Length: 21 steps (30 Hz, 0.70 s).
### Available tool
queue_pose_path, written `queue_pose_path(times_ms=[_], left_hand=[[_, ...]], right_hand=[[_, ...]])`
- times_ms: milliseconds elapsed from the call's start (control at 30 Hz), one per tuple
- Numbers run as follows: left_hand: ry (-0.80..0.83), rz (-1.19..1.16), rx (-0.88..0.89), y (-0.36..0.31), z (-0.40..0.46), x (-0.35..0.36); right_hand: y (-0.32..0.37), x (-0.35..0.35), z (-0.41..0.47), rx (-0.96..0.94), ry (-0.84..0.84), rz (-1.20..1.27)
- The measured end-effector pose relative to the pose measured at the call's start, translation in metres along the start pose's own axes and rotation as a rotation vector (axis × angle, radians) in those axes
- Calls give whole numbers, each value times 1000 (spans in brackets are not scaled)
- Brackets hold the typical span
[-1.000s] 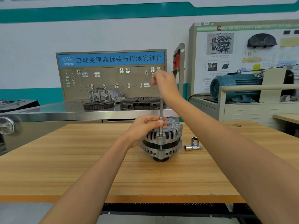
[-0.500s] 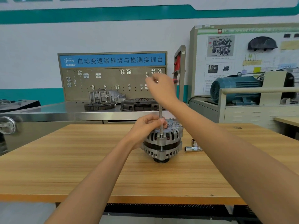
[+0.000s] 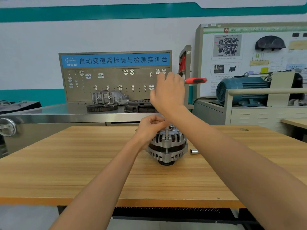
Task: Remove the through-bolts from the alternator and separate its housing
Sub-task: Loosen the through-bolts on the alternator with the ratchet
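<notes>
A silver ribbed alternator (image 3: 167, 146) stands pulley-down on the wooden table (image 3: 83, 163). A slim socket extension (image 3: 166, 134) rises upright from a through-bolt on its near side. My left hand (image 3: 150, 128) pinches the extension just above the housing. My right hand (image 3: 168, 93) grips the ratchet at the top of the extension; its red and black handle (image 3: 196, 80) sticks out to the right. The upper shaft is hidden behind my right wrist.
A loose chrome socket (image 3: 193, 151) lies on the table right of the alternator. Behind stand a steel bench (image 3: 49, 113) with a gear ring, gearbox parts and a tool pegboard (image 3: 114, 83), and a blue motor (image 3: 242, 89) on a cabinet at right.
My right hand has swung the ratchet, so its red handle now points out to the right. The right hand sits lower. My left hand stays on the extension.
</notes>
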<state>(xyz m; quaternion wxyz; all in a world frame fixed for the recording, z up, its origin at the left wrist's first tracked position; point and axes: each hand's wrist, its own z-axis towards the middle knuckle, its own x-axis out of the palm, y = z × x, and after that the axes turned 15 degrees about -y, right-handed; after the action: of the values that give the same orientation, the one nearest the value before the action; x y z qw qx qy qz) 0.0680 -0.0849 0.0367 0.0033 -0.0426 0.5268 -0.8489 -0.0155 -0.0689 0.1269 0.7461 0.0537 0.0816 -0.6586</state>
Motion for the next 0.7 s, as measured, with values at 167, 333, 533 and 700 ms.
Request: queue_pose_path(times_ms=[167, 333, 533, 700], left_hand=[[-13, 20, -6, -1, -1, 0], [57, -2, -31, 1, -3, -3], [76, -28, -66, 0, -2, -4], [38, -34, -78, -3, -2, -2]], right_hand=[[6, -1, 3, 46, -1, 28], [-3, -7, 10, 581, 49, 959], [-11, -11, 20, 966, 229, 1469], [-8, -9, 6, 341, 95, 665]])
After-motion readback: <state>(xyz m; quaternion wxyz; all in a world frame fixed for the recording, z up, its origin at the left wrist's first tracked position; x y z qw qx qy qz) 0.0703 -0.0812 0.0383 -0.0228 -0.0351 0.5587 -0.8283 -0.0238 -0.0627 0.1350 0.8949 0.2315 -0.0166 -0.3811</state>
